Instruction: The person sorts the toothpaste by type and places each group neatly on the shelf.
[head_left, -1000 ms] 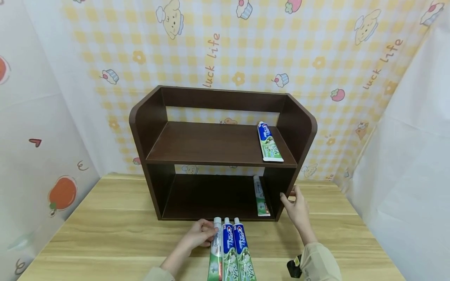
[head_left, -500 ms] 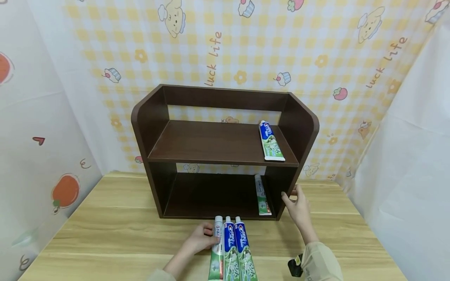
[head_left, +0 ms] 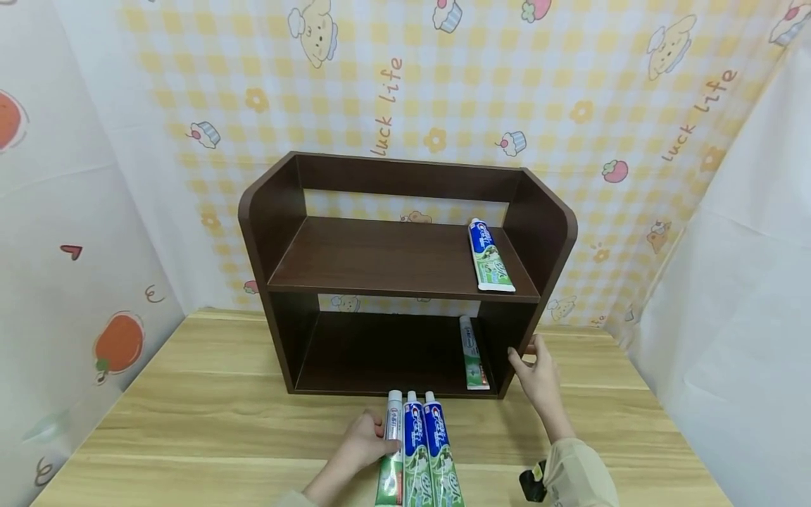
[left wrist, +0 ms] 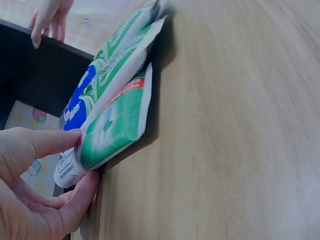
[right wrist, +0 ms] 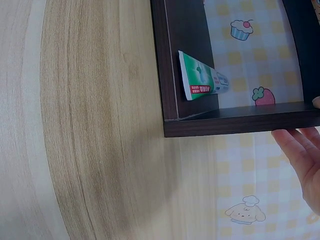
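Note:
My left hand pinches a white-and-green toothpaste tube lying on the table, its white cap pointing to the shelf. In the left wrist view, thumb and finger sit on either side of this tube near its cap end. Two blue-and-green toothpaste tubes lie close alongside on its right. My right hand grips the right side panel of the dark brown two-tier shelf. In the right wrist view, its fingers press the panel's outer face, with a thumb tip on the inner side.
A blue-and-green tube lies on the upper tier at right. Another white-and-green tube lies on the lower tier by the right panel. A patterned cloth hangs behind, and white sheets flank the wooden table.
My left hand has slid down along the white-and-green tube, away from its cap, and slightly right. My right hand keeps its hold on the shelf panel. The whole view has shifted slightly.

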The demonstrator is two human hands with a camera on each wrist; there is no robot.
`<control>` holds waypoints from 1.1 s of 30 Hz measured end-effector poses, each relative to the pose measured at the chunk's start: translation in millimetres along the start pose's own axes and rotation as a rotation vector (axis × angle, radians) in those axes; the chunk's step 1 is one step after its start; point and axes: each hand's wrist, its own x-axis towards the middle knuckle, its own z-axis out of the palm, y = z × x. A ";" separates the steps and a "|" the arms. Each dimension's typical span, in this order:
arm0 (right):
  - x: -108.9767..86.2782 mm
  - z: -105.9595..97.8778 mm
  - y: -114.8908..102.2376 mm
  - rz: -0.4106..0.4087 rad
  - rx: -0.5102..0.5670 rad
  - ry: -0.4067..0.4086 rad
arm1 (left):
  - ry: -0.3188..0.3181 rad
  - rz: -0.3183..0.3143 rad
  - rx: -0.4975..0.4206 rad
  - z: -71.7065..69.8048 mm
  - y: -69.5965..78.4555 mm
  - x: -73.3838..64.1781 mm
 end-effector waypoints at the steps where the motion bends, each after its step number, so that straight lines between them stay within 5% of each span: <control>1: -0.1 0.3 0.5 0.010 0.000 -0.007 | 0.002 -0.001 0.013 0.2 0.3 -0.5; 12: 2.1 1.7 1.6 -0.002 0.010 -0.005 | -0.042 0.050 0.060 3.2 0.2 -4.7; 20: 1.2 0.6 1.8 0.010 -0.001 -0.002 | -0.083 -0.004 0.073 2.2 -2.5 -5.6; 33: 2.8 0.9 2.1 -0.002 -0.017 0.007 | -0.070 0.048 0.087 6.3 -3.4 -10.0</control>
